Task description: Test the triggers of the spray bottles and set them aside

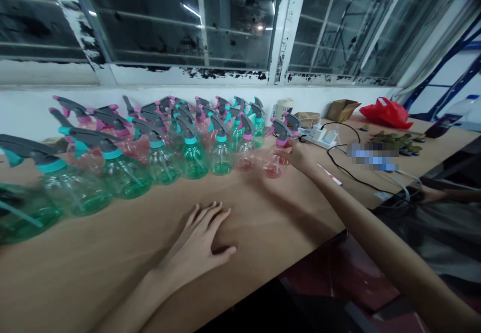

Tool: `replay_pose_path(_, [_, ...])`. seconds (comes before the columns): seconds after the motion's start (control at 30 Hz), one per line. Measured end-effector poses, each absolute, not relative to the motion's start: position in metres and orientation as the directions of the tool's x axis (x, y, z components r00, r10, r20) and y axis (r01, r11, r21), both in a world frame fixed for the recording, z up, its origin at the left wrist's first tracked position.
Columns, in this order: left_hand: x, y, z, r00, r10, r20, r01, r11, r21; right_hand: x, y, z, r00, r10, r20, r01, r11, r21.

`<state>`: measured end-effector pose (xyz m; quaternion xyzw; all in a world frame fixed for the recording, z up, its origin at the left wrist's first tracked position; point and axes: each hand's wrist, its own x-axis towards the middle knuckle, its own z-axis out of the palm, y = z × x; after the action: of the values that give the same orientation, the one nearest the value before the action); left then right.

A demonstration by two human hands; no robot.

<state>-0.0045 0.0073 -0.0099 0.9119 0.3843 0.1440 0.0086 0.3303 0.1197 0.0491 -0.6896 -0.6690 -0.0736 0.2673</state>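
Your pink bottle (pixel 271 165) stands upright on the bench (pixel 240 278), right of the front row, its long axis vertical and its nozzle pointing to your left. Your right hand (pixel 299 156) is clamped on it just below the collar, thumb across the near side and fingers passing behind, though blur softens the exact contact. Your left hand (pixel 205 235) is open, palm down over the bench in front of the row, fingers spread and pointing toward the bottles; it holds nothing, and you cannot tell whether it touches the surface. Your two hands are well apart. Along the front edge of the group you can count six green bottles (pixel 195 158), the leftmost cut by the picture's edge, and next to them one pale pink bottle (pixel 245 153) near yours. Those whose heads show in this row point their nozzles leftward too. Behind stand more pink and green ones, overlapping too much for you to count. One more grey spray head (pixel 291 120) rises just behind your right hand. Farther right lie one power strip (pixel 321 137), one black cable (pixel 335 158), one red bag (pixel 387 114), one brown paper bag (pixel 342 110) and one dark drink bottle (pixel 443 125). At the far right, one other person's hand (pixel 432 193) shows near the bench edge.
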Motion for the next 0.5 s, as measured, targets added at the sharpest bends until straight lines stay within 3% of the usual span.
replay_pose_path(0.5, [-0.007,0.011,-0.011,0.673,0.698,0.246,0.706,-0.705,0.070,0.313,0.171,0.057,0.152,0.902,0.404,0.947,-0.015,-0.322])
